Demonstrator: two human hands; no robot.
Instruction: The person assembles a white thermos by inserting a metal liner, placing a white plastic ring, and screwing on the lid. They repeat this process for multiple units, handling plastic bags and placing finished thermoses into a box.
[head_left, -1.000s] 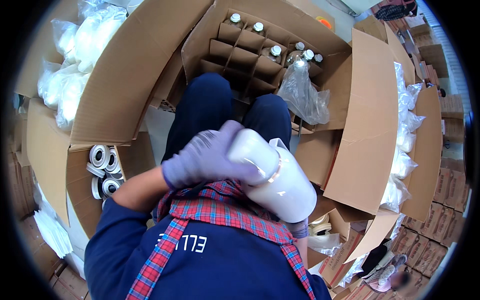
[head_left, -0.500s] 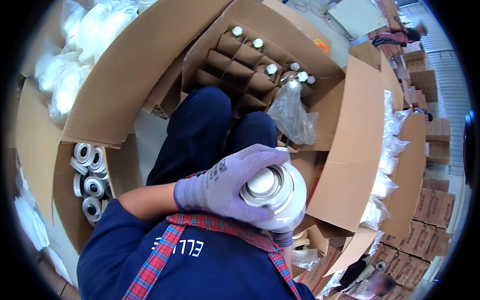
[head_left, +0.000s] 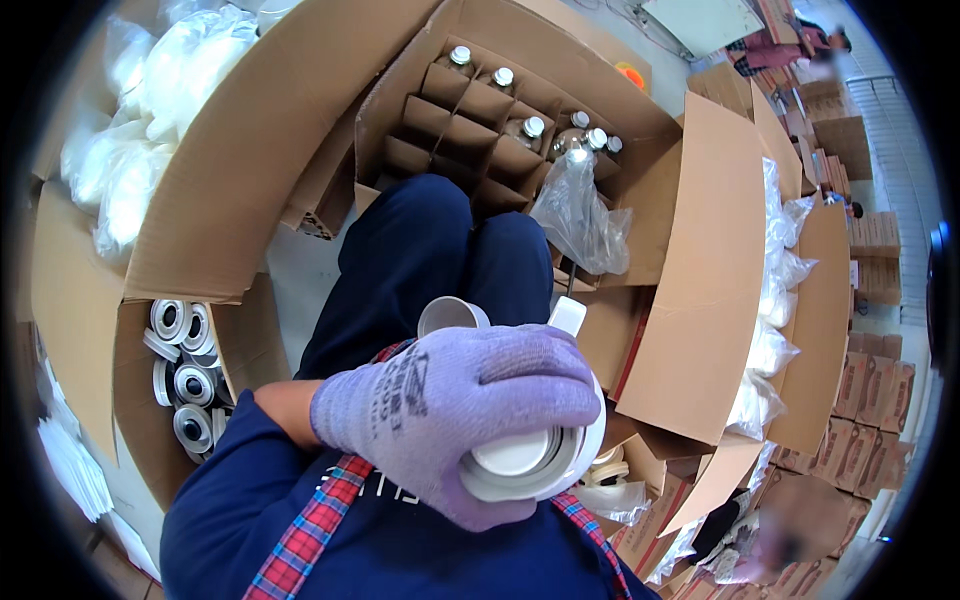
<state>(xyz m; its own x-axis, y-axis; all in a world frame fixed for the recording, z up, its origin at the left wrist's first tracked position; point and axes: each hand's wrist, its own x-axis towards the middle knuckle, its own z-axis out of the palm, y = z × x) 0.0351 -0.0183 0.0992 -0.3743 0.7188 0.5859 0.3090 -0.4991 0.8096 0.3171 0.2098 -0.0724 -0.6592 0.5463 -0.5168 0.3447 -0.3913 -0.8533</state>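
Note:
My left hand (head_left: 460, 410), in a lilac knitted glove, is closed over the top of a white jug (head_left: 578, 452) with a round lid (head_left: 513, 452). Its fingers wrap the far side of the rim and the thumb lies along the near side. A white tab-like part (head_left: 567, 317) sticks out beyond the fingers; I cannot tell whether it is a handle or a spout. Past the knuckles, over my lap, shows the round rim of a pale cup-shaped piece (head_left: 452, 314). My right hand is hidden.
Ahead stands a divided carton (head_left: 640, 235) with several white-capped glass bottles (head_left: 532, 127) and a clear plastic bag (head_left: 583, 225). At left, a box holds white ring-shaped parts (head_left: 194, 383), below bagged white pieces (head_left: 185, 75). Carton flaps (head_left: 700, 290) rise at right. Other people work beyond.
My left hand has slid farther over the jug's top, covering more of it. The pale cup-shaped piece and the white tab now show more. My right glove's edge has gone from sight.

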